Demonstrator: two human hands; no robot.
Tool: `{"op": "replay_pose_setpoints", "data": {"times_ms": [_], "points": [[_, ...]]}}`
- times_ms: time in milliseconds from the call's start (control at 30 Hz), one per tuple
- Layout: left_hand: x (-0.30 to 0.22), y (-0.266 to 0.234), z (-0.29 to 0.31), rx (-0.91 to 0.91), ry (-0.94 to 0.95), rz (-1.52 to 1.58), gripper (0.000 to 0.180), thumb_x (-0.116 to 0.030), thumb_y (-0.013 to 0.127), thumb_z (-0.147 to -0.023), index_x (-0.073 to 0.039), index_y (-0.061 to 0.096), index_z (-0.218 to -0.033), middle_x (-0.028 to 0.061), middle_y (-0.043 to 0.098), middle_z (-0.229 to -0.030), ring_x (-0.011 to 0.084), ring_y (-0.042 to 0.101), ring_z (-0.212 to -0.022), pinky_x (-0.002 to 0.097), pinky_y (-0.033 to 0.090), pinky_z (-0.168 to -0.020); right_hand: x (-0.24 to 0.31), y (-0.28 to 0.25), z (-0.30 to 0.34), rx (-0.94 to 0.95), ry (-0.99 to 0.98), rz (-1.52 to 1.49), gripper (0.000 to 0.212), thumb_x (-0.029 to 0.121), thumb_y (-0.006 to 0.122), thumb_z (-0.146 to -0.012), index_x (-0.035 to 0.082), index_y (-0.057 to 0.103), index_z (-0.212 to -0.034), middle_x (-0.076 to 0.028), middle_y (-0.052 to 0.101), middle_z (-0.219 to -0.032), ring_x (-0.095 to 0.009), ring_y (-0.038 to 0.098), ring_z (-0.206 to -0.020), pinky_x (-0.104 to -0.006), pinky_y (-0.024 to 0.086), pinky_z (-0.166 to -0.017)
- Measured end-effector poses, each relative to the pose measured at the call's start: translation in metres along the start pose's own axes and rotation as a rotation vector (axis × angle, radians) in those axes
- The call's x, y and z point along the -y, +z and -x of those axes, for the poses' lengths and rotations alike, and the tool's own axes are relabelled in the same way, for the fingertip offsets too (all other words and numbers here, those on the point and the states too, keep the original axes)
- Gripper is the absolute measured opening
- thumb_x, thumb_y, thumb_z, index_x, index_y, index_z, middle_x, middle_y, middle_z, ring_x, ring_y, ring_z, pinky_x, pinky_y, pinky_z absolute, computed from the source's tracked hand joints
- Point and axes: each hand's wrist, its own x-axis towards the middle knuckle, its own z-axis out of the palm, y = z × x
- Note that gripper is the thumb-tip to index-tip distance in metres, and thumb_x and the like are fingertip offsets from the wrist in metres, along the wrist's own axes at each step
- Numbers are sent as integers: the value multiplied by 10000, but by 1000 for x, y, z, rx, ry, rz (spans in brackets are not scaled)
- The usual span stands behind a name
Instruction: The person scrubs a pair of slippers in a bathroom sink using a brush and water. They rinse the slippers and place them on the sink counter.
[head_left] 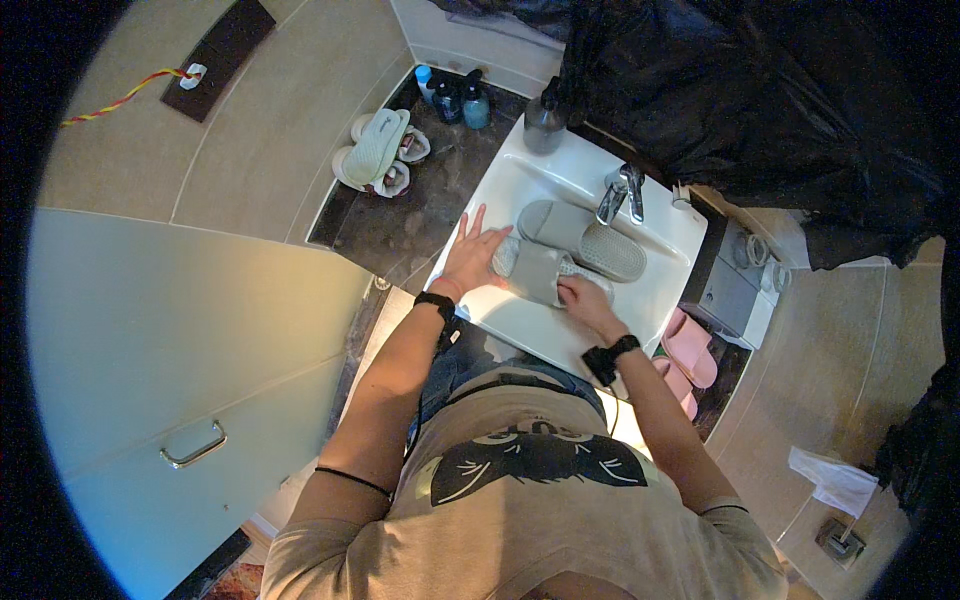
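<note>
Two grey slippers lie side by side in a white washbasin (515,325). The farther slipper (560,226) rests under the faucet, its dotted sole bed toward the right. Across the nearer slipper (535,272) runs a smooth grey strap. My left hand (474,260) is at that slipper's left end, fingers spread over the basin rim and thumb side against the slipper. At the strap's right edge, my right hand (588,303) has its fingers curled closed over the slipper's footbed. Whatever those fingers hold, if anything, is hidden. Both wrists wear black bands.
A chrome faucet (622,193) and a dark pump bottle (545,118) stand at the basin's back. Several bottles (460,103) and pale footwear (380,150) sit on the dark counter at left. Pink slippers (688,350) lie at right, beside a grey box (722,297). Black sheeting (740,90) hangs behind.
</note>
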Motion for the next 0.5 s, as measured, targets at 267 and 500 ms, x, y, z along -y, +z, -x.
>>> {"op": "replay_pose_setpoints", "data": {"times_ms": [267, 500], "points": [[11, 14, 3, -31, 24, -15, 1126, -505, 853, -521, -156, 381, -1482, 88, 550, -1377, 379, 94, -1491, 579, 22, -1201, -32, -41, 10, 337, 158, -258, 294, 192, 617, -931, 149, 688, -1213, -86, 728, -1048, -191, 660, -909, -314, 502, -846], [7, 10, 0, -25, 34, -10, 1122, -495, 854, -528, -158, 375, -1485, 83, 547, -1379, 384, 92, -1490, 578, 21, -1202, 0, -3, -35, 292, -68, 56, 241, 163, 591, -930, 15, 681, -1097, -123, 708, -961, -150, 615, -830, -307, 480, -734]]}}
